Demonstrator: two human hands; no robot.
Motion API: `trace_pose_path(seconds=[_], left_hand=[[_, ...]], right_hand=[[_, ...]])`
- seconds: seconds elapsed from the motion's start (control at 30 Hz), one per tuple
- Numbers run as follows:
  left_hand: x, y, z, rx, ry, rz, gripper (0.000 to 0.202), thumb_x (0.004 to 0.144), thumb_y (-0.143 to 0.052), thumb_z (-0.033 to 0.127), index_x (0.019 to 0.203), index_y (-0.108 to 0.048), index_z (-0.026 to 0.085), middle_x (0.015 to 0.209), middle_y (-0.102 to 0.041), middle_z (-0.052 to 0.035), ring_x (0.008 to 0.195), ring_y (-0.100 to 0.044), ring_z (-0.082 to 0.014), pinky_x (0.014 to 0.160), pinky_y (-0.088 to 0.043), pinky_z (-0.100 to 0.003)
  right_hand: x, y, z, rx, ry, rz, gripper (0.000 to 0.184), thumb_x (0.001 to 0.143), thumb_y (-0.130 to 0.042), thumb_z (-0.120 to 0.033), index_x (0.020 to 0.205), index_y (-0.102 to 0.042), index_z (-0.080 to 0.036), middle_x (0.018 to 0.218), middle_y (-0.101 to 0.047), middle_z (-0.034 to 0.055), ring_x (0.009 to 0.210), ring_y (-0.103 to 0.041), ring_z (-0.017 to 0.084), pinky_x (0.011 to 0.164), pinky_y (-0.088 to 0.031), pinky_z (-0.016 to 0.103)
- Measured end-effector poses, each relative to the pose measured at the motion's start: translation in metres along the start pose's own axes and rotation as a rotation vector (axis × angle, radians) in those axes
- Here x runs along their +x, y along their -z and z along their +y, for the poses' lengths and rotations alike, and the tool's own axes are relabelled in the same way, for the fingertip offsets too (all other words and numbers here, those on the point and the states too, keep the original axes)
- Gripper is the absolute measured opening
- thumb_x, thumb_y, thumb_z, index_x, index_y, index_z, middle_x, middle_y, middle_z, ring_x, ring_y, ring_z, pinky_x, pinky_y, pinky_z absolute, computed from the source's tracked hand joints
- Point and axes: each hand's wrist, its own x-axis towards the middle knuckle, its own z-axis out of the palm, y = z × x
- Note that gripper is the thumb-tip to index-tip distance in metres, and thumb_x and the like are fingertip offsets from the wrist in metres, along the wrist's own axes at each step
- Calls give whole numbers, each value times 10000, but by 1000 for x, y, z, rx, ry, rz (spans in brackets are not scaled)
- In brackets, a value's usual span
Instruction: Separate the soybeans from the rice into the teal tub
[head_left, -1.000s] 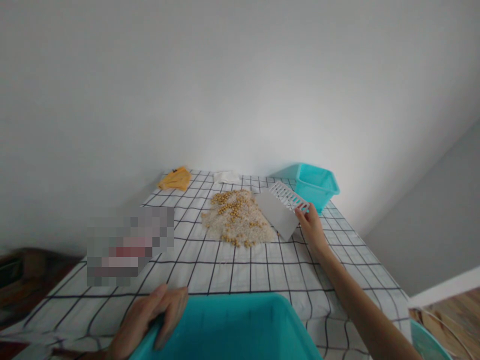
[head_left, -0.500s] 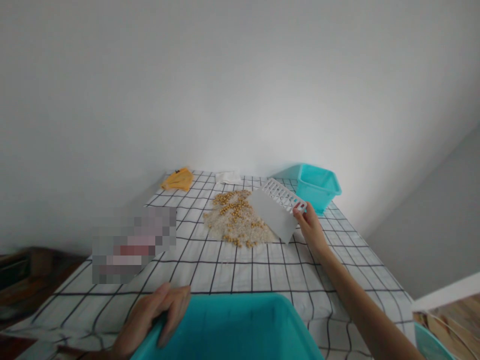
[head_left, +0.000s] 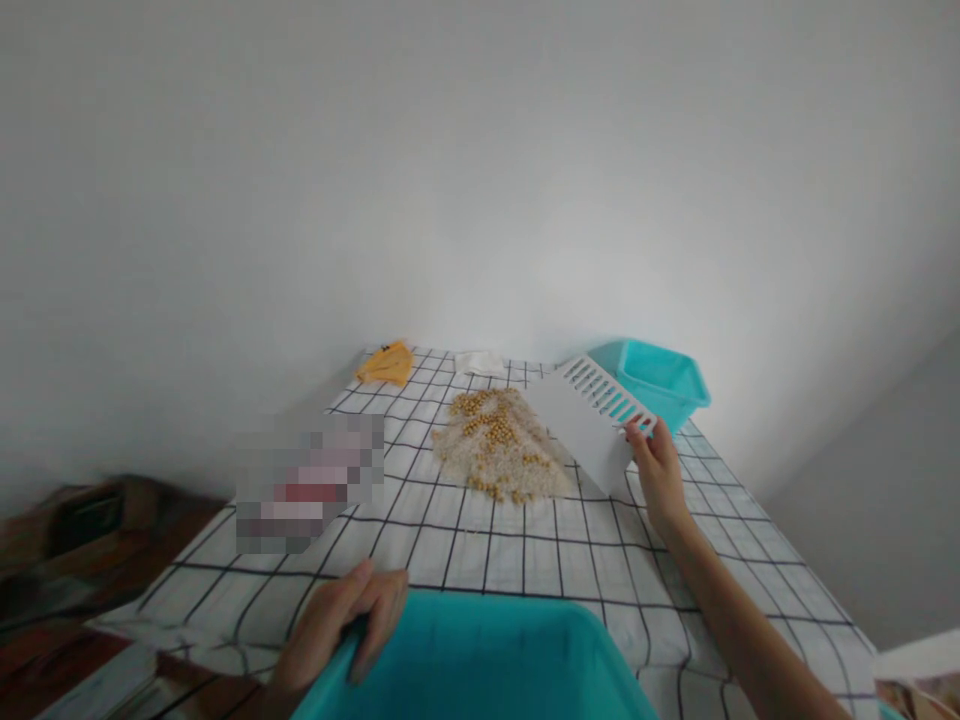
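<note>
A pile of pale grains mixed with yellow-brown beans (head_left: 501, 448) lies on a black-and-white checked tablecloth (head_left: 420, 555). At the pile's right edge, my right hand (head_left: 660, 470) grips a thin white plastic scraper (head_left: 581, 425) by its slotted end. The scraper is tilted, its plain edge down by the grains. My left hand (head_left: 349, 620) is closed over the left rim of a teal plastic bin (head_left: 491, 605) at the table's front edge. Only the upper part of this bin shows; its bottom is cut off by the frame.
A second teal bin (head_left: 664, 385) stands behind the scraper on the right. Near the wall lie a crumpled yellow bag (head_left: 386, 364) and a folded white cloth or tissue (head_left: 478, 363). A blurred-out packet-like item (head_left: 311, 485) is on the left. Cluttered boxes (head_left: 82, 530) sit beyond the table's left side.
The view has turned left, so everything appears further right. My right hand and the scraper's slotted end have shifted slightly right relative to the pile. My left hand keeps its hold on the bin rim.
</note>
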Motion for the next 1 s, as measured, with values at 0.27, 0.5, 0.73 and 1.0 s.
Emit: trace_pose_path(seconds=[0.27, 0.5, 0.73, 1.0], left_hand=[[2, -1, -4, 28, -2, 36, 686, 1000, -388, 594, 421, -471, 234, 481, -432, -10, 526, -418, -180, 666, -377, -351], [-1, -7, 7, 40, -5, 36, 659, 1011, -393, 539, 436, -470, 227, 505, -435, -10, 532, -422, -176, 663, -378, -352], [0, -4, 1, 12, -16, 13, 673, 1023, -374, 549, 438, -471, 231, 485, -423, -6, 529, -404, -179, 669, -374, -349], [1, -1, -4, 28, -35, 9, 697, 1034, -324, 554, 432, -460, 228, 473, -426, -7, 508, -402, -172, 662, -372, -350]], right_hand=[[1, 8, 10, -360, 0, 78, 349, 910, -549, -565, 973, -555, -221, 702, -592, -4, 560, -478, 167, 540, -341, 290], [-1, 8, 7, -410, 20, 120, 334, 903, -558, -574, 891, -528, -242, 539, -467, -56, 470, -417, 159, 471, -274, 282], [0, 4, 16, -260, 2, -13, 375, 869, -592, -612, 906, -521, -245, 728, -629, 17, 594, -551, 189, 513, -415, 299], [-2, -2, 5, -207, 14, -37, 374, 879, -605, -597, 939, -531, -235, 787, -654, 30, 649, -575, 196, 554, -449, 305]])
